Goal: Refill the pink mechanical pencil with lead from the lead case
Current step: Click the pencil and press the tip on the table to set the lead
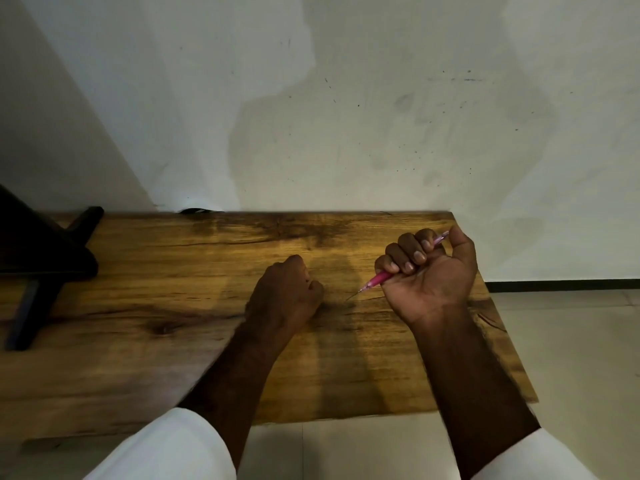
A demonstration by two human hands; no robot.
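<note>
**Right fist closed on the pink pencil, tip down toward the desk**

The fingers [405, 252] of the right hand [429, 271] are curled tight around the pink mechanical pencil [377, 279], with the nails facing the camera and the thumb standing up behind the barrel. The grip is a full fist, palm turned toward the wearer. The pencil runs slantwise through it: its pale, translucent upper end pokes out beside the thumb at the top right, and its deeper pink lower barrel comes out under the little finger, narrowing to a fine metal tip. A thin dark line of lead [352, 295] extends from that tip toward the wood; whether it touches the surface cannot be told.

The left hand [287, 292] is also drawn into a loose fist, knuckles up, resting on the desk [138, 271] just left of the pencil tip. Its fingers are folded under, so whether they enclose anything cannot be told.

Both forearms are bare, with white sleeves [166, 448] at the lower edge of the view. The desk is brown wood with dark grain, set against a pale, marked wall [346, 98]. A black stand [41, 265] sits at its far left. Light floor tiles [571, 341] show to the right.
</note>
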